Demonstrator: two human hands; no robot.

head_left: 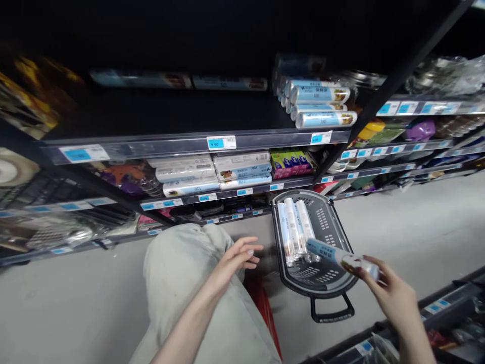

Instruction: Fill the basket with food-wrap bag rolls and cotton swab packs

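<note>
My right hand (392,293) grips one end of a blue and white packaged roll (331,255), which slants over the right part of a dark shopping basket (278,253). Inside the basket, several similar rolls (293,227) lie side by side along its left half. My left hand (240,255) hovers left of the basket above my knee, fingers apart and nothing in them.
On the upper shelf (170,116), more rolls (322,106) are stacked at the right end, with two lying at the back. Rolls (189,174) and purple-green boxes (291,163) fill the shelf below. A second shelf edge (428,313) runs along the lower right.
</note>
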